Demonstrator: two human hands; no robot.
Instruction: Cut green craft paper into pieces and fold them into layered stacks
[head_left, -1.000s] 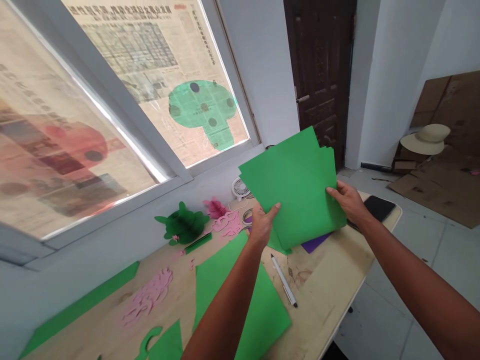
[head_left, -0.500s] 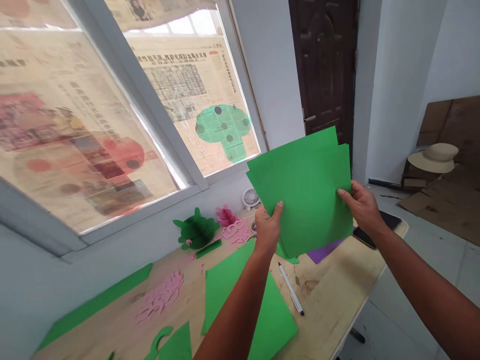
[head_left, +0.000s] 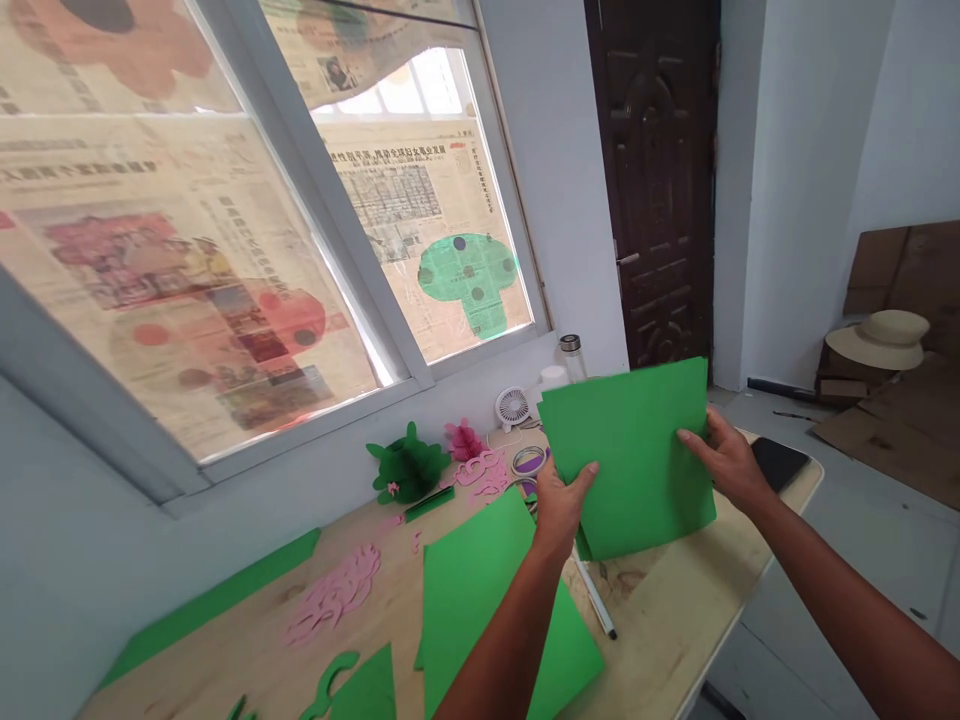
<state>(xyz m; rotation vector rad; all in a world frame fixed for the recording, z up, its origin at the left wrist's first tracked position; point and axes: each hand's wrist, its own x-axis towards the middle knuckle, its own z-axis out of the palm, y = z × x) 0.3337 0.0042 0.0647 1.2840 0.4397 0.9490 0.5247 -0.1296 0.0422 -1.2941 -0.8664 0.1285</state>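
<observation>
A stack of green paper sheets [head_left: 637, 450] is held up on edge between my two hands, just over the table. My left hand [head_left: 561, 505] grips its left side, thumb on the near face. Opposite it, my right hand [head_left: 726, 462] pinches the right side, thumb in front and fingers behind. Below my left forearm lie larger green sheets [head_left: 476, 570] on the table. A white pen [head_left: 598, 600] lies just under the held stack, partly covered by it.
Along the wall stand a green paper honeycomb shape [head_left: 409, 467], a pink one [head_left: 464, 440], a small white fan [head_left: 513, 408] and a glass bottle [head_left: 571, 357]. Pink paper cutouts [head_left: 337, 595] and tape rolls [head_left: 529, 460] lie about. A black phone [head_left: 778, 465] rests near the right edge.
Both hands have lowered the green stack toward the table. Its sheets, fanned apart before, are now nearly lined up. The view has tilted upward slightly, showing the bottle.
</observation>
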